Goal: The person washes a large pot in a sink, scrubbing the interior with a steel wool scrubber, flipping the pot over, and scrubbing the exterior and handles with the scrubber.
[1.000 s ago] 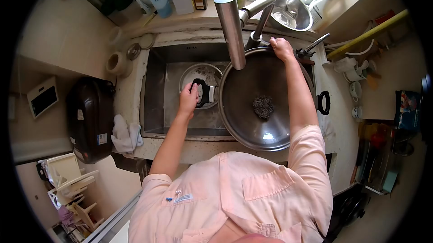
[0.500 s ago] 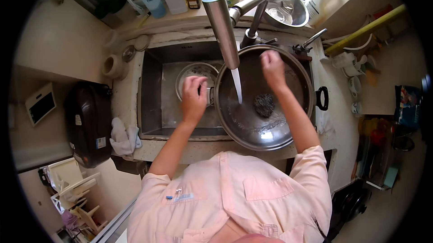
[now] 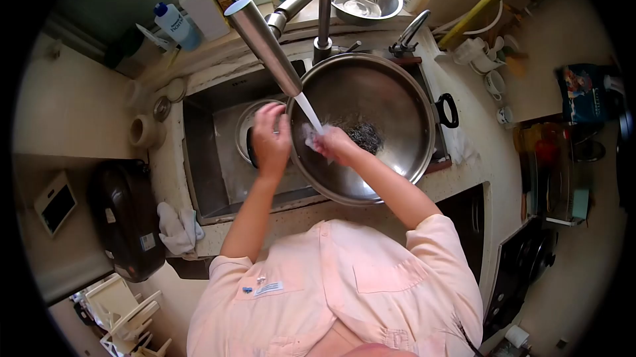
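A wide stainless-steel pan (image 3: pixel 397 105) with black side handles rests over the right part of the sink. Inside it lies a dark, wiry scouring pad (image 3: pixel 366 137). Water (image 3: pixel 309 110) runs from the faucet (image 3: pixel 268 49) into the pan. My right hand (image 3: pixel 336 145) is in that stream, just left of the scouring pad; splashing water blurs its fingers. At the pan's left rim is my left hand (image 3: pixel 270 142), fingers apart and slightly blurred, beside the black left handle (image 3: pixel 252 147). Whether it touches the handle is unclear.
A bowl (image 3: pixel 242 133) sits in the sink (image 3: pixel 222 188), partly hidden behind my left hand. Bottles (image 3: pixel 202 9) and a metal bowl (image 3: pixel 366 0) line the back ledge. A cloth (image 3: pixel 177 230) lies on the left counter, near a dark appliance (image 3: pixel 126 218).
My right hand has moved down and left from the pan's far side into the water stream. My left hand is nearer the pan's left rim. The camera view has shifted and rotated.
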Motion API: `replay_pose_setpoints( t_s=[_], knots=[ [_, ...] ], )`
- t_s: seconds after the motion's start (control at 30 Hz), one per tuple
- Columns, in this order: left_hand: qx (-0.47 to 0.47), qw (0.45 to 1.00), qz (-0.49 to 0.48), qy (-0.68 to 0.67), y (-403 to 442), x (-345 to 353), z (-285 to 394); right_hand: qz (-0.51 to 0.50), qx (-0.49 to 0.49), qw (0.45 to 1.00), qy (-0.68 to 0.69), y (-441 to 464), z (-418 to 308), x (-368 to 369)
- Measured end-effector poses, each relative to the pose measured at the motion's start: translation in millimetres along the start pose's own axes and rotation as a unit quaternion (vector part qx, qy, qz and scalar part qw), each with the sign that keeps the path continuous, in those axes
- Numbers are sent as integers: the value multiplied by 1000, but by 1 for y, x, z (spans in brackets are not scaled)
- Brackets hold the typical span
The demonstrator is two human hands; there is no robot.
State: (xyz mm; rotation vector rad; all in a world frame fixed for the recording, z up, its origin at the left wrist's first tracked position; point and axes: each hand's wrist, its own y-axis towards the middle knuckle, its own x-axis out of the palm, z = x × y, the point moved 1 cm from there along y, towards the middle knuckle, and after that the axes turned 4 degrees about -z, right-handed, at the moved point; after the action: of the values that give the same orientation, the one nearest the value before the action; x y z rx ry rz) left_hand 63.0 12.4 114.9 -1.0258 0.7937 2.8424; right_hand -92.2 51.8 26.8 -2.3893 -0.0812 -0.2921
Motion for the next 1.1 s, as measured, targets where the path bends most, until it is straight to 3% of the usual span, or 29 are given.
replay_pose_setpoints(
  t_s=[0.03, 0.07, 0.1, 0.13, 0.17, 0.23, 0.27, 0.37, 0.43, 0.57, 0.63, 0.7, 0.77, 0.8, 0.83, 0.9, 0.97, 1.03, 1.1],
  knots=[
    [59, 988, 45, 135, 2, -15, -2, 80, -127, 967, -206, -11, 2, -7],
    [38, 985, 54, 158, -2, -22, -14, 156, -244, 870, -400, -27, 5, -17],
    [17, 981, 63, 180, -6, -28, -29, 220, -343, 715, -568, -43, 7, -23],
    [-5, 977, 73, 202, -11, -30, -43, 272, -309, 646, -644, -62, 6, -27],
    [-105, 992, 8, 69, -18, -25, -63, 318, -270, 567, -710, -77, 6, -32],
    [-292, 928, -121, -199, -34, -11, -95, 265, -221, 572, -744, -66, 46, -66],
    [-353, 892, -118, -258, -28, -19, -67, 237, -197, 573, -760, -61, 59, -78],
    [-291, 916, -42, -274, -38, -3, -90, 303, -139, 551, -766, -45, 20, -102],
    [-263, 928, -35, -263, -36, -4, -87, 392, -182, 560, -707, -11, -7, -112],
    [-247, 938, -47, -238, -40, -7, -86, 396, -237, 650, -603, 45, -17, -48],
    [-252, 939, -42, -229, -41, -7, -89, 249, -262, 752, -552, 30, 0, -19],
    [-261, 936, -34, -233, -39, -3, -89, 86, -241, 776, -577, -9, 25, -17],
    [-280, 929, -26, -239, -38, -6, -84, 7, -134, 748, -650, -69, 33, -37],
    [-281, 927, -23, -246, -39, -6, -84, 16, -59, 715, -696, -94, 29, -55],
    [-283, 926, -21, -251, -40, -4, -86, 24, 14, 675, -737, -115, 24, -72],
    [-286, 923, -18, -255, -43, -3, -89, 114, 111, 542, -825, -130, 0, -105],
    [-279, 925, -19, -256, -43, -5, -87, 250, -46, 481, -839, -95, 3, -158],
    [-266, 930, -14, -252, -44, -5, -87, 296, -43, 531, -793, -56, -21, -143],
    [-251, 936, 1, -247, -46, -2, -90, 286, -133, 606, -730, -30, -27, -118]
  ],
)
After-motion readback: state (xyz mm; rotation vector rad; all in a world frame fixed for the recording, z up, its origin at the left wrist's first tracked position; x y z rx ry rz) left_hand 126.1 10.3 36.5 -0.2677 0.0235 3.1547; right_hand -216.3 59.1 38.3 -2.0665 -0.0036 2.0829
